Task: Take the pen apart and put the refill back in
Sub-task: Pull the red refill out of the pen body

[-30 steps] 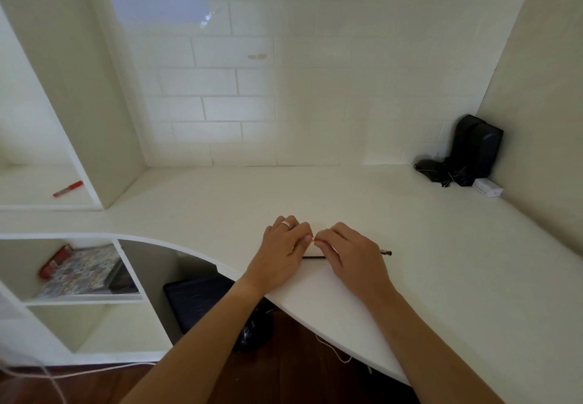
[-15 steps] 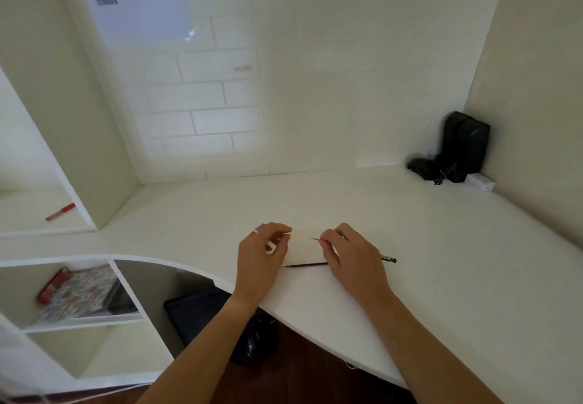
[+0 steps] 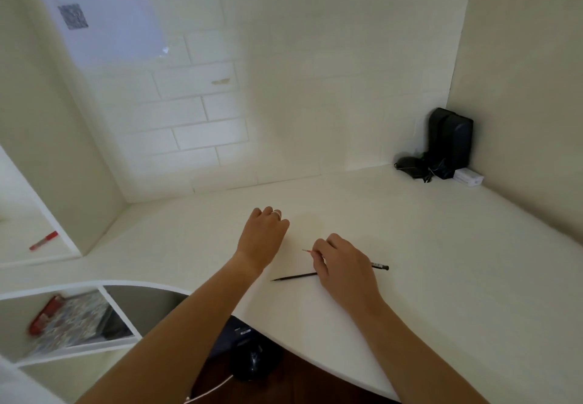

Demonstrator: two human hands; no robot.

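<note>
A thin black pen part lies on the white desk, its point to the left and its thicker end sticking out right of my right hand. My right hand rests over its middle and pinches a thin refill whose reddish tip points left and away. My left hand, with a ring on one finger, sits further left and back on the desk. Its fingers curl downward, and whatever is under them is hidden.
Black devices, a tangle of cable and a small white box fill the back right corner. A red marker lies on the left shelf. Below the desk's curved front edge are a cubby with a patterned book and a dark object.
My hands were together over the pen and have drawn apart. The left hand went left and away from me. The right stays over the black part, with the thin refill now showing in its fingers.
</note>
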